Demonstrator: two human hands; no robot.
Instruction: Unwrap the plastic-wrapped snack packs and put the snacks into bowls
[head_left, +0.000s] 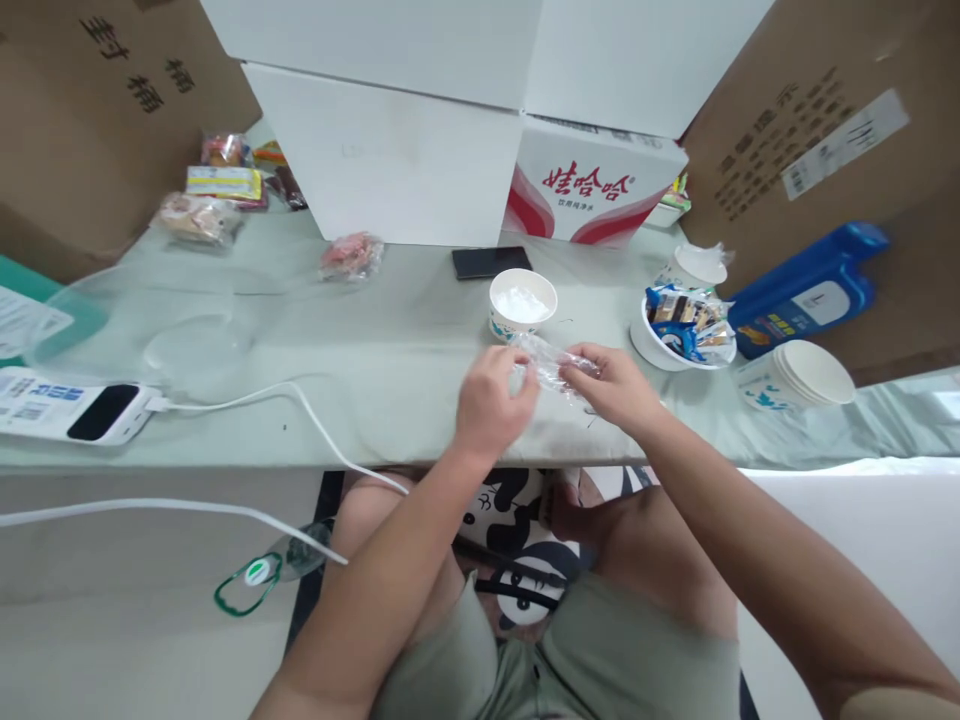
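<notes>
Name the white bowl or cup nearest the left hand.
The white paper bowl beyond the left hand, in front of the flat black object; the snack-filled bowl, cup behind it and stacked cups are farther right.

Pale table (405, 385), paper bowl (502, 324), apparently a phone (489, 262)

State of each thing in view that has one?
Clear plastic: crumpled, held between left hand and right hand.
Paper bowl: upright, uncovered, white material inside.
White bowl: uncovered, filled with wrapped snacks.
Paper cups: nested.
Black phone: lying flat.
White cable: plugged into white device.
White device: screen dark.
Pink item: wrapped in plastic.
Blue bottle: standing, capped.
</notes>
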